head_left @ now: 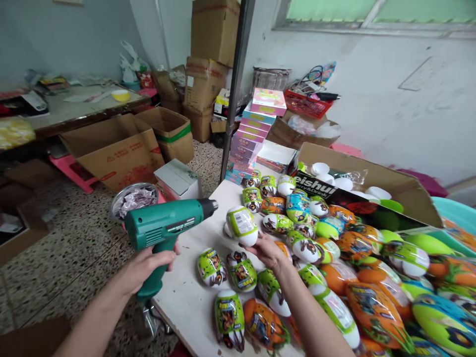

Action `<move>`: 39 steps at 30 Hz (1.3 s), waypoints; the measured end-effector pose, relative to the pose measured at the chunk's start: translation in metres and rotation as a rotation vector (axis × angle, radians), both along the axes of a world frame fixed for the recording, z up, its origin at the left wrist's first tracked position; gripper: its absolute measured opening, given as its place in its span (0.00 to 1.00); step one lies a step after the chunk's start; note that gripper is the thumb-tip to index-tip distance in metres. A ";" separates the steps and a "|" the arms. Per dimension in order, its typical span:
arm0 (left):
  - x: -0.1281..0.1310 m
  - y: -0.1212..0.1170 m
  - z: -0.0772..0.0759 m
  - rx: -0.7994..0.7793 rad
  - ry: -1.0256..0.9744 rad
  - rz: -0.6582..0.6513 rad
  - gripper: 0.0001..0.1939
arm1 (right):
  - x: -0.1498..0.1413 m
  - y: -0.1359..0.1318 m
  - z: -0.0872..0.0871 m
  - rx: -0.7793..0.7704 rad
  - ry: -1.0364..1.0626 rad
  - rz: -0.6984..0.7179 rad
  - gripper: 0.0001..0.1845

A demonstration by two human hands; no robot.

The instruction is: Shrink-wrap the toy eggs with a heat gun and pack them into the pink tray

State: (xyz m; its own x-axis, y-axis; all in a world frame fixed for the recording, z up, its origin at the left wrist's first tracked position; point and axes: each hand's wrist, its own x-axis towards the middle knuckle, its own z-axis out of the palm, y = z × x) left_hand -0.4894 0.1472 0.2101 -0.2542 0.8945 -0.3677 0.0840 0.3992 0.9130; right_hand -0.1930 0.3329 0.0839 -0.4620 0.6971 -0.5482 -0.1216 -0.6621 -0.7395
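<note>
The left hand (148,267) grips a green heat gun (159,225) left of the frame's centre; the right hand (268,250) grasps a green-and-white egg (241,225) at mid-frame. The egg is probably light, stiff and slick, best held by its rounded ends.

Past the bench's (182,287) far edge, a scuffed white wall (372,84) holds a window (330,9) with pale green panes. A dark post (235,74) stands just beside the bench's far left corner. Off the left edge lie a speckled floor (85,223), a pink stool (70,173), a desk (55,109) before a bluish-grey wall (89,39), and stacked boxes (206,84). The light is soft and cool.
</note>
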 end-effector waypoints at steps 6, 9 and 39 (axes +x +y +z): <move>0.006 -0.022 -0.003 -0.185 -0.109 -0.045 0.08 | -0.012 -0.006 -0.010 -0.083 0.026 0.005 0.15; 0.009 -0.019 -0.005 -0.076 -0.034 0.019 0.03 | -0.015 -0.007 -0.012 -0.108 0.029 -0.004 0.15; 0.040 0.037 -0.049 -0.129 0.117 -0.040 0.08 | -0.003 0.128 -0.022 0.806 -1.434 0.005 0.18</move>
